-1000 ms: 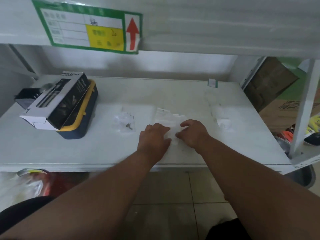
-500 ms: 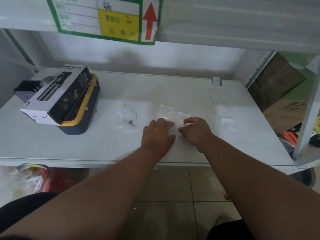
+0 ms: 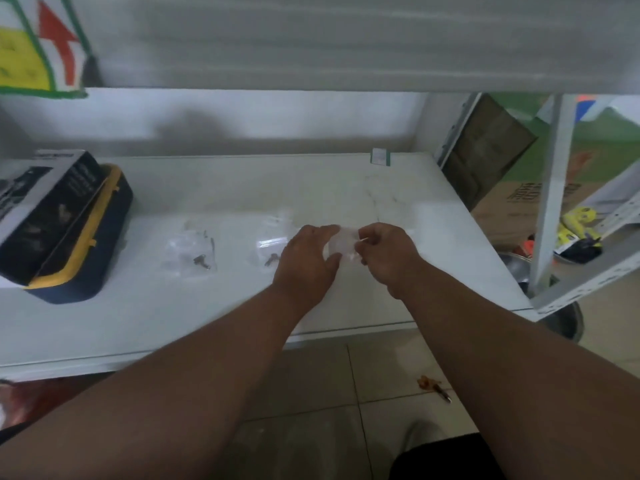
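Note:
Both my hands hold one small clear plastic bag (image 3: 341,245) just above the white shelf (image 3: 214,306). My left hand (image 3: 306,263) pinches its left side and my right hand (image 3: 388,254) pinches its right side. Left of my left hand lies a second clear bag (image 3: 273,242) with a small dark metal part inside. Farther left a third clear bag (image 3: 192,249) with small dark screws lies flat on the shelf.
A black-and-white product box (image 3: 38,209) lies on a navy and yellow case (image 3: 93,251) at the shelf's left end. An upper shelf (image 3: 346,43) with a green-framed label (image 3: 38,46) overhangs. A white upright post (image 3: 550,195), cardboard boxes (image 3: 485,157) and a metal basin (image 3: 564,320) stand right.
My hands have lifted off the shelf with one clear bag held between them. The bag that lay under my hands now lies exposed to the left. The view has shifted right.

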